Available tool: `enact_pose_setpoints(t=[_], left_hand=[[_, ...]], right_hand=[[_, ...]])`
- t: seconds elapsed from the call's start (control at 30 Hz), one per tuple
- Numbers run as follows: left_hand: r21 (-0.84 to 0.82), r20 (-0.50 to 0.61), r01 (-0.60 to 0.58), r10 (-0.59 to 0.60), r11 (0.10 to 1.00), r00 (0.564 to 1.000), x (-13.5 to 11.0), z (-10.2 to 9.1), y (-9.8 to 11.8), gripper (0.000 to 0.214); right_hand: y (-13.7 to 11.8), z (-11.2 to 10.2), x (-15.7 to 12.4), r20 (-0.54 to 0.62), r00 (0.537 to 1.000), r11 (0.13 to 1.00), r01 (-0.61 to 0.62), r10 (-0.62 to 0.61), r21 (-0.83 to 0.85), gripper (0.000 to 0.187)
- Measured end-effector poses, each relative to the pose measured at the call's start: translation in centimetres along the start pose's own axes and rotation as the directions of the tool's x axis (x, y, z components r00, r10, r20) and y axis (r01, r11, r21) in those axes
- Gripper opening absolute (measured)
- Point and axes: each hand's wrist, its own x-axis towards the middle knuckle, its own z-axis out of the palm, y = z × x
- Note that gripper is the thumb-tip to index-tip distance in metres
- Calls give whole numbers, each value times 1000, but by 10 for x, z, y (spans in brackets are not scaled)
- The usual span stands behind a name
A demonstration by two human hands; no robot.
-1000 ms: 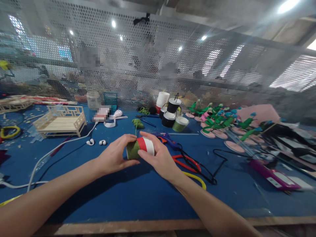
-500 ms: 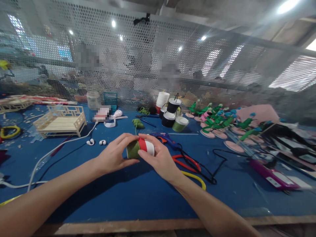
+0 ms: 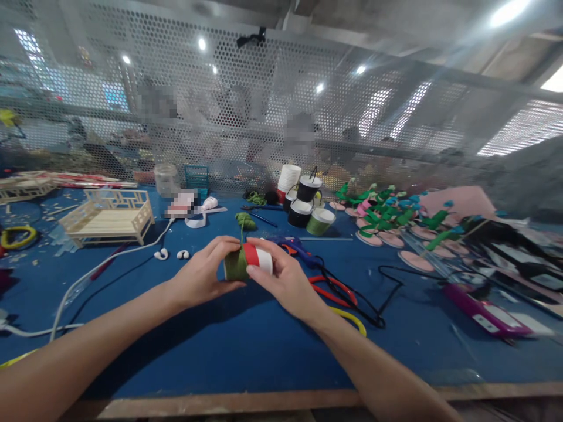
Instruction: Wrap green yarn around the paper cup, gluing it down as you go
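A small paper cup [image 3: 251, 262] lies on its side between my two hands, just above the blue table [image 3: 246, 346]. Its left part is wrapped in green yarn; a red band and a white end show on the right. My left hand [image 3: 200, 275] grips the green end with curled fingers. My right hand [image 3: 281, 276] holds the white end, thumb under and fingers over. A green strand runs up from the cup toward a loose clump of green yarn [image 3: 245, 220] behind it.
A blue glue gun [image 3: 295, 246] and red-and-yellow handled tools [image 3: 338, 293] lie right of my hands. Stacked cups [image 3: 303, 202], green and pink paper flowers [image 3: 387, 220], a wooden miniature bed [image 3: 108, 214], earbuds [image 3: 170, 253] and a white cable [image 3: 97, 269] surround them. Perforated metal screen behind.
Both hands and the cup have stayed in place; the fingers have shifted slightly on the cup.
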Motion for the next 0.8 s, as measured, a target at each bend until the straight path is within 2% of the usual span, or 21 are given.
enact_pose_setpoints(t=[0.07,0.13,0.2,0.27,0.33,0.47,0.57,0.67,0.8], left_hand=[[25,7,-2,2,1000,1000,0,0,-1,50],[43,18,-3,3,999,1000,-1,0,-3,52],[52,23,-16,15,998,1000,-1,1,-5,52],[58,18,-29,28,998,999,-2,2,-7,50],[58,9,-45,45,997,999,-2,3,-8,49],[71,-8,-105,106,992,994,-3,2,-9,47],[84,-23,-134,136,987,990,-3,1,-9,41],[85,-34,-178,181,980,983,-2,1,-9,34],[80,-28,-202,204,976,978,-2,2,-11,31]], right_hand=[[-6,-14,6,-50,999,998,-21,19,-57,41],[-13,-36,15,-182,983,965,-58,11,-256,29],[-16,-60,27,-313,950,836,-160,-15,-524,27],[-13,-81,39,-356,934,639,-286,21,-714,26],[-1,-94,46,-345,933,581,-337,102,-740,15],[34,-93,49,-273,919,540,-388,283,-747,4],[51,-85,48,-299,903,542,-425,308,-725,10],[52,-86,47,-342,882,581,-471,325,-663,23],[32,-94,43,-353,878,695,-474,323,-541,29]])
